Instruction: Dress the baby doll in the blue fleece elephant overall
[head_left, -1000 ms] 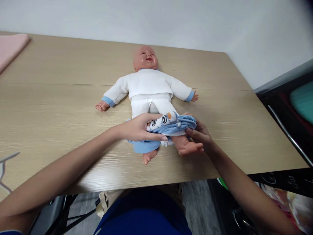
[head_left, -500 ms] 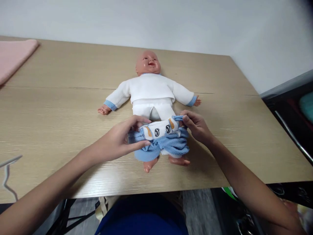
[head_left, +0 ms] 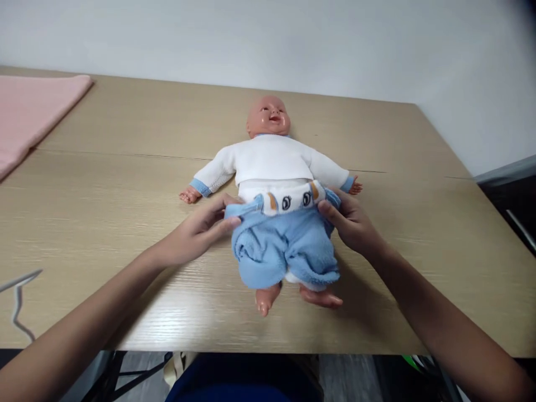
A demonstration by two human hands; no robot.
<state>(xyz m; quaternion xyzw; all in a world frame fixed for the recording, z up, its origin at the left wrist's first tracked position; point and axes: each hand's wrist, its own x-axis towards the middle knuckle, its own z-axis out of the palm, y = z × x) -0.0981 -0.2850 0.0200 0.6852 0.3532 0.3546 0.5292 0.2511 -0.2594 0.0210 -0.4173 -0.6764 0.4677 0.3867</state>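
Observation:
A baby doll (head_left: 270, 159) in a white top with blue cuffs lies on its back, its head away from me and its feet toward me. Blue pants (head_left: 268, 245) cover its legs, with a white waistband bearing stitched eyes and orange patches. My left hand (head_left: 207, 226) pinches the waistband's left side between thumb and fingers. At the right side, my right hand (head_left: 349, 218) grips the waistband, fingers partly hidden behind the cloth. Both doll feet stick out below the pant legs.
The wooden table (head_left: 138, 234) runs back to a pale wall. A folded pink cloth (head_left: 37, 111) lies at the far left. A white hanger-like piece (head_left: 17, 301) sits at the left front edge. Dark furniture (head_left: 513, 206) stands beyond the right edge.
Both hands have pulled the pants' waistband up the doll's legs, from around the knees to the hips, just below the top. The view has shifted slightly.

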